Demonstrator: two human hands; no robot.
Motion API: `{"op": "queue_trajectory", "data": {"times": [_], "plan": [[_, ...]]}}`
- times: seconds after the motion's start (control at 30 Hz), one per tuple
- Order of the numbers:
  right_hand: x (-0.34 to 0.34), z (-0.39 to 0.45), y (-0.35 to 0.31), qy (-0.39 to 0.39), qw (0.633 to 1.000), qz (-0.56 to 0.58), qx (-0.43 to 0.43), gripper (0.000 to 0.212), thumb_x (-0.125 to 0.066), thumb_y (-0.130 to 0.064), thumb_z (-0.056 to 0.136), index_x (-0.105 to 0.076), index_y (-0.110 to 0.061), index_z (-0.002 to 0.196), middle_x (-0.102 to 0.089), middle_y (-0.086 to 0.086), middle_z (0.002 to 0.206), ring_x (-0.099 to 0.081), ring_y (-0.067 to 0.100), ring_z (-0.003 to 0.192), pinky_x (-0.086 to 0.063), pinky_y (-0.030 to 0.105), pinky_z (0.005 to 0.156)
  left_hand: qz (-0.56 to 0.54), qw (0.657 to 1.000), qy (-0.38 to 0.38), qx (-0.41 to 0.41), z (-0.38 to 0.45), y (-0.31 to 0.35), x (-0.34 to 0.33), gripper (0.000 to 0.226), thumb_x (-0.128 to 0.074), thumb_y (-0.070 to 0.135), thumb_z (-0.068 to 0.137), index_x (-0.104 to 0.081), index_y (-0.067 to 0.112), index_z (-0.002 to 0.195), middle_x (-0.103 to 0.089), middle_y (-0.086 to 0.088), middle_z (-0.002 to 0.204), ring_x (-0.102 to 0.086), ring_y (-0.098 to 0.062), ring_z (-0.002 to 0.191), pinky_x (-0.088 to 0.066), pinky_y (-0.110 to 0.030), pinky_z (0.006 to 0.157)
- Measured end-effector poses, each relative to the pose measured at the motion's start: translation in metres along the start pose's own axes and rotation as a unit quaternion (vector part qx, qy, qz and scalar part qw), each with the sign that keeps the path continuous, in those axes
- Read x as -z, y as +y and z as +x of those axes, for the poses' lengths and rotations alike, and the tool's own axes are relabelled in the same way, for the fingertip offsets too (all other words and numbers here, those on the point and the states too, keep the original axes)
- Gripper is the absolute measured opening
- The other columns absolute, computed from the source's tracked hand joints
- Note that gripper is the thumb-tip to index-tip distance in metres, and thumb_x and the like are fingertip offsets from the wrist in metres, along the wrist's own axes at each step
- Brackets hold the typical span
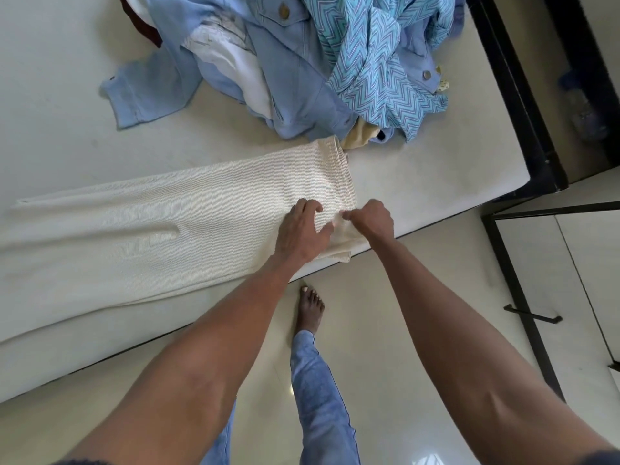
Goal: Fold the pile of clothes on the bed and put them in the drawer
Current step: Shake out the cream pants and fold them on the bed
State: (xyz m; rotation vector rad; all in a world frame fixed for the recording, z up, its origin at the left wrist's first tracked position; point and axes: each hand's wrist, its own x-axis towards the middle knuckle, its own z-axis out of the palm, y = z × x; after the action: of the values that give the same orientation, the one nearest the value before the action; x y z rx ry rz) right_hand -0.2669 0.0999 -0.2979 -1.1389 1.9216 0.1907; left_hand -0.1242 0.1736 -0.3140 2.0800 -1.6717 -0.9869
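Garment in hand: cream ribbed trousers (141, 226) are laid flat along the near edge of the bed (436, 176), waistband end to the right.
Left hand (300, 231): laid on the cloth near the waistband, fingers spread and bent — pressing, nothing gripped.
Right hand (372, 219): a fold of the waistband corner is pinched.
Handling: judged soft, light and limp — best taken at waistband and hems.
Pile (322, 62): denim and zigzag-print pieces are heaped behind, still unfolded.
Writing: no label or brand can be read.
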Motion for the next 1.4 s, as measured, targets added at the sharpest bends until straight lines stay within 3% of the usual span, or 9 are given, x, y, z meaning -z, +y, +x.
{"op": "queue_trajectory", "data": {"times": [0.2,0.43,0.57,0.7,0.8,0.93,1.1,1.23,1.4], "plan": [[-0.014,-0.026,0.021,0.043,0.988,0.148,0.016,0.018,-0.064,-0.013,0.076,-0.057,-0.003,0.088,-0.060,0.007,0.082,-0.056,0.026,0.075,-0.040,0.032,0.060,0.163,0.969,0.008,-0.188,-0.025,-0.029,-0.005,0.023,-0.073,0.019,0.079,-0.064,0.012,0.098,-0.059,-0.007,0.100,-0.057,-0.028,0.091,-0.045,-0.040,0.080],[-0.034,-0.054,0.039,0.067,0.998,-0.013,-0.018,0.023,-0.050,-0.016,0.073,-0.060,-0.009,0.093,-0.057,0.015,0.108,-0.052,0.035,0.106,-0.042,0.036,0.088,-0.045,0.997,-0.050,-0.024,-0.021,-0.023,0.007,0.036,-0.050,0.042,0.098,-0.064,0.010,0.110,-0.061,-0.004,0.113,-0.054,-0.021,0.105,-0.045,-0.035,0.089],[-0.015,-0.038,0.011,0.147,0.976,0.130,0.090,0.027,-0.058,-0.026,0.085,-0.057,-0.005,0.103,-0.062,0.009,0.102,-0.057,0.026,0.093,-0.040,0.033,0.076,-0.153,0.985,0.018,0.072,0.006,0.001,0.018,0.034,-0.048,0.029,0.101,-0.059,0.010,0.126,-0.056,-0.008,0.123,-0.056,-0.023,0.109,-0.046,-0.036,0.094],[-0.003,-0.003,-0.019,0.023,0.990,0.126,0.058,0.047,-0.076,-0.050,0.075,-0.047,-0.014,0.080,-0.045,-0.002,0.073,-0.043,0.014,0.061,-0.031,0.029,0.052,-0.295,0.930,-0.126,0.178,0.033,0.012,0.023,0.033,-0.047,0.045,0.091,-0.061,0.019,0.105,-0.059,-0.001,0.103,-0.054,-0.020,0.096,-0.042,-0.036,0.086],[-0.007,0.013,-0.026,-0.061,0.981,0.182,0.002,0.068,-0.089,-0.038,0.059,-0.058,-0.003,0.108,-0.057,0.007,0.089,-0.056,0.019,0.074,-0.039,0.026,0.051,-0.351,0.892,-0.180,0.220,0.036,0.012,0.020,0.053,-0.041,0.046,0.098,-0.046,0.022,0.144,-0.055,-0.006,0.131,-0.054,-0.025,0.112,-0.049,-0.036,0.082],[-0.004,0.011,-0.031,-0.099,0.981,0.167,0.016,0.030,-0.078,-0.009,0.067,-0.067,0.000,0.093,-0.062,0.010,0.082,-0.058,0.024,0.073,-0.043,0.027,0.059,-0.457,0.819,-0.226,0.264,0.034,0.014,0.029,0.050,-0.030,0.054,0.103,-0.049,0.022,0.136,-0.056,0.006,0.122,-0.054,-0.022,0.122,-0.049,-0.041,0.095],[-0.008,-0.020,-0.044,-0.008,0.980,0.172,0.102,0.008,-0.063,-0.008,0.068,-0.064,-0.010,0.076,-0.060,0.003,0.067,-0.055,0.024,0.063,-0.044,0.024,0.055,-0.519,0.779,-0.256,0.239,0.027,0.005,0.050,0.073,-0.026,0.069,0.096,-0.028,0.025,0.154,-0.039,0.003,0.153,-0.051,-0.021,0.124,-0.041,-0.047,0.109],[-0.023,-0.064,-0.074,0.118,0.976,0.087,0.161,0.015,-0.059,-0.021,0.080,-0.061,-0.013,0.092,-0.069,0.007,0.093,-0.059,0.030,0.083,-0.045,0.033,0.072,-0.637,0.691,-0.264,0.216,0.016,-0.011,0.078,0.081,-0.042,0.077,0.084,-0.045,0.026,0.145,-0.062,0.000,0.123,-0.058,-0.023,0.106,-0.043,-0.048,0.101],[-0.080,-0.154,-0.144,0.071,0.971,0.060,0.220,0.010,-0.050,-0.018,0.089,-0.057,-0.011,0.091,-0.065,0.010,0.095,-0.060,0.031,0.087,-0.036,0.032,0.071,-0.713,0.638,-0.233,0.174,-0.022,-0.066,0.154,0.077,-0.047,0.069,0.088,-0.050,0.016,0.143,-0.045,-0.015,0.147,-0.042,-0.035,0.136,-0.030,-0.048,0.114]]}}
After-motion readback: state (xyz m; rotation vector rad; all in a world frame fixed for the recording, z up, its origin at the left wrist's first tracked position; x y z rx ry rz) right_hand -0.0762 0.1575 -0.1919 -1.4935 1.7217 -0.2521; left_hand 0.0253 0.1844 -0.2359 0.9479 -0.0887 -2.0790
